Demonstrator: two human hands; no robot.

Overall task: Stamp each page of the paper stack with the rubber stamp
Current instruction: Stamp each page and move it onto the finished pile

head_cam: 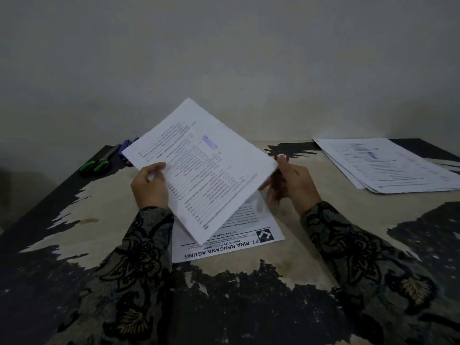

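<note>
The bench [323, 245] is dark with a wide pale patch where the top layer has peeled away in ragged edges, and it stands against a plain grey wall [224, 46]. Both forearms reach in from below in dark patterned sleeves [139, 257]. Above the middle of the bench a sheet [199, 170] is held up, tilted, its far corner highest; it is white, printed with rows of fine lines like a list, and bears a blurred blue-violet stamp mark [209, 142] near its upper part. The left hand [149, 185] grips the sheet's left edge, thumb on the printed face and fingers curled behind. The right hand [291, 183] is at the sheet's right edge, fingers curled round a reddish stamp [281, 158] whose rounded top shows just above the thumb; whether these fingers also pinch the paper cannot be told. Under the raised sheet lies the stack [229, 245], flat on the pale patch, its top page showing a bold letterhead and a dark square logo, upside down to the viewer. At the far right of the bench lies a second, loosely fanned pile [388, 165] of printed pages, a bluish mark on its top page. At the far left lie scissors [97, 164] with green handles, and just beside them some blue pens [128, 143], partly hidden by the raised sheet.
</note>
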